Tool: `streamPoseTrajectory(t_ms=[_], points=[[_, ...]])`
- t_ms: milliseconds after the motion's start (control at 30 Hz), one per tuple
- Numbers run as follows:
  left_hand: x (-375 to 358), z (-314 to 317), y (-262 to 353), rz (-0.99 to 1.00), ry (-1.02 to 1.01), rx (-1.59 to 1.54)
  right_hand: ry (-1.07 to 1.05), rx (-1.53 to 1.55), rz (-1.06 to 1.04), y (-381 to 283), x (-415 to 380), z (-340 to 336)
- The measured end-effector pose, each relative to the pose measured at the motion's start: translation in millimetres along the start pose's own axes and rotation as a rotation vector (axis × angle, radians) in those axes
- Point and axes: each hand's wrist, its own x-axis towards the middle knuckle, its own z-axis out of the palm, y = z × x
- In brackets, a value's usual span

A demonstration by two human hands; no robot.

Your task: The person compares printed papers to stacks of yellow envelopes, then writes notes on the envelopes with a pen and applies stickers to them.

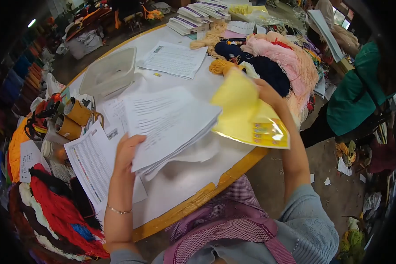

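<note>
My left hand (128,152) is closed on the left edge of a thick stack of printed paper sheets (171,119), thumb on top, held over the white table (180,193). My right hand (268,94) grips the upper right part of a yellow plastic packet (237,110). Its glossy lower edge carries small printed labels, and it hangs beside the right side of the stack. Under and left of the stack lie more printed sheets, among them a chart sheet (90,163) with a coloured column.
A clear plastic tub (110,72) and a printed sheet (174,59) lie farther back. Pink yarn (277,55) and navy yarn (264,68) are heaped at right, red yarn (59,204) at left. Brown cups (77,112) hold tools. A person in green (356,97) stands at right.
</note>
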Motion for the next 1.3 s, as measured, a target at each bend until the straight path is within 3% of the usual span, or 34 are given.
streamPoseTrajectory(t_ms=[67,133,267,333,400,500,633,700,767,900,1067,1167,1233,1300], points=[[3.4,40.9,2.0,-0.102,0.019,-0.049,0.167,-0.039,-0.059,2.7,-37.0,-18.8],[24.8,55.5,-10.1,-0.123,-0.012,-0.107,0.11,-0.114,0.116,-4.7,-68.7,-40.4],[49.6,107.3,-5.5,-0.192,0.049,-0.164,0.184,0.078,0.199,8.4,-122.7,-47.4],[92.3,103.7,-20.8,-0.204,0.031,-0.218,0.211,0.186,0.247,0.9,-143.4,-36.8],[119.4,112.2,-22.1,-0.181,0.195,-0.097,0.211,0.141,0.262,9.7,-152.3,-40.3],[159.6,112.3,-20.9,-0.115,0.215,-0.199,0.226,0.202,0.238,16.5,-163.1,-42.3],[160.3,112.4,-22.1,-0.091,0.19,-0.198,0.239,0.235,0.189,12.3,-176.3,-43.2],[140.4,101.4,-33.2,-0.178,0.056,-0.061,0.244,0.251,0.173,12.6,-183.2,-45.1],[102.2,117.0,-37.9,-0.238,0.12,-0.192,0.263,0.257,0.182,12.5,-189.0,-45.9],[81.5,119.9,-46.6,-0.131,0.025,-0.217,0.217,0.274,0.176,23.4,-182.8,-45.5],[152.7,114.9,-49.6,-0.1,0.049,-0.061,0.117,0.302,0.114,19.8,-161.9,-17.8],[168.4,118.2,-38.7,-0.027,-0.037,0.155,0.056,0.328,0.125,4.4,-154.7,3.5],[167.8,114.0,-37.9,0.286,0.157,0.575,0.043,0.282,0.125,-4.1,-150.8,10.3],[143.2,112.8,-39.6,0.941,0.607,1.198,0.025,0.264,0.115,-16.3,-142.2,29.3]])
